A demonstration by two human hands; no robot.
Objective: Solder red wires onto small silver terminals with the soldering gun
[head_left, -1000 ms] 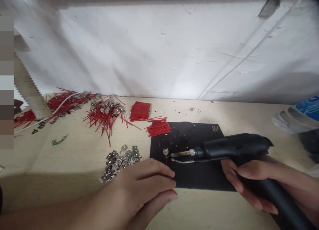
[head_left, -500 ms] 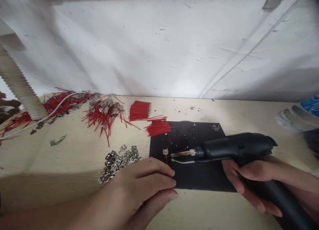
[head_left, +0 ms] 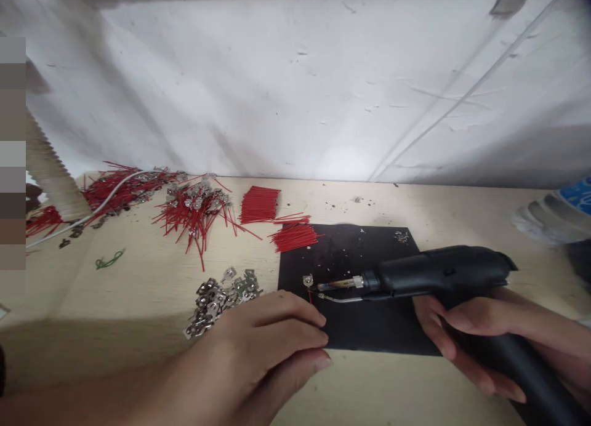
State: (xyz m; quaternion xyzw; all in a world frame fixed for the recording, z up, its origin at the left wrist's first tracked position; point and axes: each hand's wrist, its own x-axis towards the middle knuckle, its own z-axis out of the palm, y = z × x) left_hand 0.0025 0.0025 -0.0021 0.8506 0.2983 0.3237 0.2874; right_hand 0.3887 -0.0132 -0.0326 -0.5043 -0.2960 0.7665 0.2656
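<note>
right grip [head_left: 482, 318] wraps soldering gun [head_left: 434, 272], aiming tip [head_left: 330, 285] at clip [head_left: 308, 280] on mat [head_left: 369, 327]; left grip [head_left: 263, 337] nearly closed, contents unclear, perhaps steadying wire [head_left: 311, 297].

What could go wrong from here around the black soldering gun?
The left hand lies near the discoloured metal tip of the black soldering gun; a slip might burn a finger if it's hot. The small silvery tab on the black mat could skid if the tip nudges it. The red wires heaped over the mat's edge might scatter if bumped.
</note>
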